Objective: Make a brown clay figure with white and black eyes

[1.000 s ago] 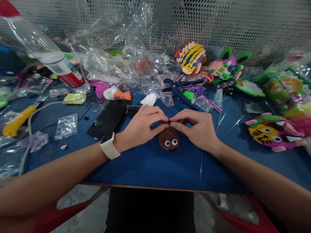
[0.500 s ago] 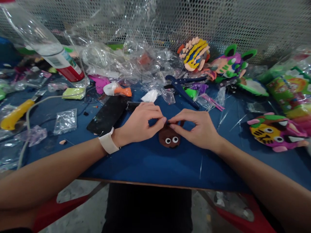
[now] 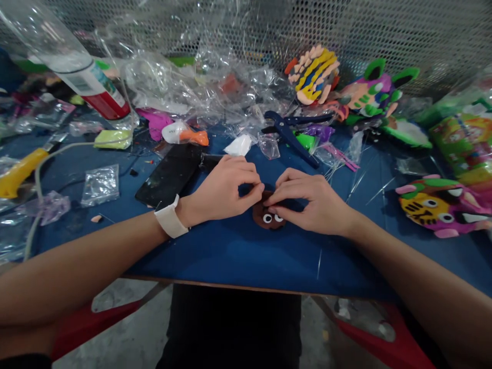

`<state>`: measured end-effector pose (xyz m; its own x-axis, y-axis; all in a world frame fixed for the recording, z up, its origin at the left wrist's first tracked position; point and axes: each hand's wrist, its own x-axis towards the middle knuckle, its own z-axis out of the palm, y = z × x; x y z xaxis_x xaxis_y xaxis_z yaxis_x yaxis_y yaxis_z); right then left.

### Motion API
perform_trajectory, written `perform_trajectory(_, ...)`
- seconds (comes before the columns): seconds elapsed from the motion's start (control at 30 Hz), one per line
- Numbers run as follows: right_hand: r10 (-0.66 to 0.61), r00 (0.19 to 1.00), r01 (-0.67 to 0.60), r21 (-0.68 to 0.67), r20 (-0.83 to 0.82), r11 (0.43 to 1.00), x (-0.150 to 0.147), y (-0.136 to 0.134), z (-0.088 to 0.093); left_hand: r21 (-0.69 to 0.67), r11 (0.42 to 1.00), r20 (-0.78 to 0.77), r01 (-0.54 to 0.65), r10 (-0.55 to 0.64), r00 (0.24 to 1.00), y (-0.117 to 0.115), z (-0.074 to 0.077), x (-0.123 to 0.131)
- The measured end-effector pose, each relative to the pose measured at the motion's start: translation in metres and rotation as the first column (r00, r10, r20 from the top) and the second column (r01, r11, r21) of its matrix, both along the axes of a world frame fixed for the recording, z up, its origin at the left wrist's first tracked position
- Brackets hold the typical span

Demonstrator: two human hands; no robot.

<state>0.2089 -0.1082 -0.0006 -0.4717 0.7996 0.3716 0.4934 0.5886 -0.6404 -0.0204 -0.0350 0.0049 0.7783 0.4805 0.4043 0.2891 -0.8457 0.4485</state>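
A brown clay face with two white-and-black eyes lies on the blue table in front of me. My left hand, with a white watch band on its wrist, pinches at the top left edge of the clay with fingers curled. My right hand pinches the clay's top from the right, and its fingers cover part of the face. The fingertips of both hands meet over the clay.
A black phone lies left of my left hand. Blue cutters, white clay, crumpled plastic wrap, a bottle, a yellow-handled knife and finished clay animal faces crowd the table's back and sides.
Both hands have closed in over the brown clay; the right fingers now cover more of its top and right eye. The view has tilted slightly.
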Motion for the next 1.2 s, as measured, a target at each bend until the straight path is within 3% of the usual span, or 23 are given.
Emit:
perform_trajectory(0.27,0.032,0.999,-0.033,0.04,0.032,0.999,0.0014,0.0005,0.0006,-0.046,0.977,-0.014,0.208,-0.208,0.978,0.0077,0.0054,-0.004)
perform_trajectory(0.47,0.064,0.996,-0.071,0.142,0.058,0.987,0.0005,-0.0001,0.0002,-0.023,0.972,-0.041,0.232,-0.233,0.972,0.0075,0.004,-0.0041)
perform_trajectory(1.2,0.128,0.983,-0.153,0.193,0.135,0.969,-0.0012,-0.0017,0.0013,0.001,0.964,-0.086,0.265,-0.264,0.961,0.009,0.0003,-0.0048)
